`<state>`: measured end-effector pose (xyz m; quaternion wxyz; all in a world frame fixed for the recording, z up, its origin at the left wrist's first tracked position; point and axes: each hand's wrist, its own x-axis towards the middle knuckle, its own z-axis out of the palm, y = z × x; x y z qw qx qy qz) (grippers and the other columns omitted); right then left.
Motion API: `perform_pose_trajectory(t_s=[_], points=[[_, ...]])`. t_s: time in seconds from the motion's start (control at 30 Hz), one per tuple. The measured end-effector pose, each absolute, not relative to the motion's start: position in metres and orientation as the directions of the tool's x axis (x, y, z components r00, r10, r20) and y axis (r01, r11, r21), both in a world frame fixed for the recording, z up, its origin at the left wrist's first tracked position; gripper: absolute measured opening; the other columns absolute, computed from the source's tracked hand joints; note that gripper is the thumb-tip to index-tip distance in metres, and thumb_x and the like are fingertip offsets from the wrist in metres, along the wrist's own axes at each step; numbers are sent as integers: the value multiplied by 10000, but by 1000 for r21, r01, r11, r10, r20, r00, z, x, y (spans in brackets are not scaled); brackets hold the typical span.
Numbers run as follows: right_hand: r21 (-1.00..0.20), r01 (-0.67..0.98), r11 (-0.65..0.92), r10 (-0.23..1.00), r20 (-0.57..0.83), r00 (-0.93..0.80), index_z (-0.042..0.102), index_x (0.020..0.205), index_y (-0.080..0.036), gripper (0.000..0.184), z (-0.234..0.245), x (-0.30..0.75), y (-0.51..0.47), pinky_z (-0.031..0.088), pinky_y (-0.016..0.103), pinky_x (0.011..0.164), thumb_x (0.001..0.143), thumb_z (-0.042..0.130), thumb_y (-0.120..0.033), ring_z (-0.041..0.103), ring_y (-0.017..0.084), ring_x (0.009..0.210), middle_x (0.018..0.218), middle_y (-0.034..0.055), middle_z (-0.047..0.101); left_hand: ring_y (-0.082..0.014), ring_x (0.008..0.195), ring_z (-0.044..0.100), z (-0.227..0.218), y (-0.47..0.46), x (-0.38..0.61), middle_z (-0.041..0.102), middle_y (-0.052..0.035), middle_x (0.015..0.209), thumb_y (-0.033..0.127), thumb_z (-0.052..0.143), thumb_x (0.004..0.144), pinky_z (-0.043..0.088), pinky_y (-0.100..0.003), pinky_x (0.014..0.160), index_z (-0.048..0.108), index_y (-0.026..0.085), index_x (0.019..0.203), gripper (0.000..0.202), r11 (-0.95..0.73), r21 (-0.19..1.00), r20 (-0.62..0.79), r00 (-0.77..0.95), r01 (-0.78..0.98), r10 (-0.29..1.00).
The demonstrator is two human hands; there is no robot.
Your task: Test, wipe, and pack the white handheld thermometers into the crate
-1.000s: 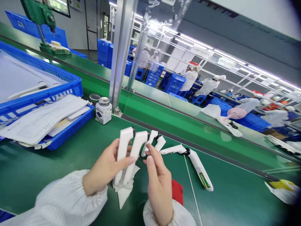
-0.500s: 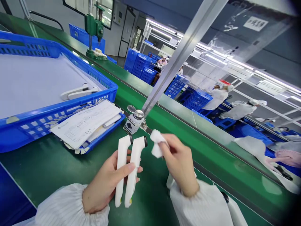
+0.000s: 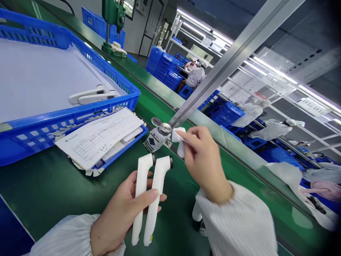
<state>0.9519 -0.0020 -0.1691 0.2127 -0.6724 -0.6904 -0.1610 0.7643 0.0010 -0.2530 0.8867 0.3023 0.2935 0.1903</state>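
Hands (image 3: 119, 209) (image 3: 204, 160) curled, left around two white devices (image 3: 142, 178) (image 3: 159, 179), right pinching white wipe (image 3: 178, 135).

A flat grey wall (image 3: 135, 30) with a grey panelled door (image 3: 153, 25) rises at the back left over a strip of dull floor (image 3: 139, 59); nearby stand stacked blue plastic crates (image 3: 170, 67) and a white metal rack (image 3: 174, 31), while long white tube lights (image 3: 194, 19) slope beneath a dark ceiling (image 3: 226, 17)
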Motion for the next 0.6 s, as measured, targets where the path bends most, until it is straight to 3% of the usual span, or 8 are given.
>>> perform_pose_trajectory(t_s=[0.07, 0.23, 0.4, 0.6], points=[[-92, 993, 75, 847, 531, -15, 663, 1101, -209, 366, -173, 938, -31, 456, 277, 606, 871, 422, -59, 515, 150, 748, 941, 78, 493, -278, 1034, 636, -255, 0, 764, 624, -94, 1186, 406, 704, 790, 554, -364, 797, 471, 258, 1236, 524, 732, 665, -413, 747, -144, 521], [-160, 982, 100, 923, 385, -32, 587, 1210, -204, 448, -203, 904, -86, 501, 261, 673, 841, 429, -5, 541, 160, 882, 1088, 108, 466, -247, 1031, 627, -258, -5, 764, 637, -66, 1155, 370, 733, 768, 525, -351, 864, 517, 235, 1140, 451, 627, 763, -341, 723, -161, 601], [-142, 990, 3, 867, 493, 68, 571, 1220, -195, 441, -219, 902, -92, 494, 305, 730, 845, 450, 2, 530, 193, 950, 1090, 119, 488, -243, 981, 644, -260, -6, 766, 628, -62, 1172, 395, 725, 771, 542, -374, 834, 460, 263, 1242, 556, 613, 781, -340, 742, -119, 578], [-188, 982, 14, 868, 489, 81, 578, 1214, -194, 439, -221, 897, -95, 493, 286, 741, 841, 464, 8, 533, 184, 980, 1120, 119, 478, -231, 997, 637, -257, -4, 766, 627, -69, 1173, 384, 713, 787, 527, -356, 863, 491, 226, 1163, 464, 570, 811, -303, 739, -132, 602]])
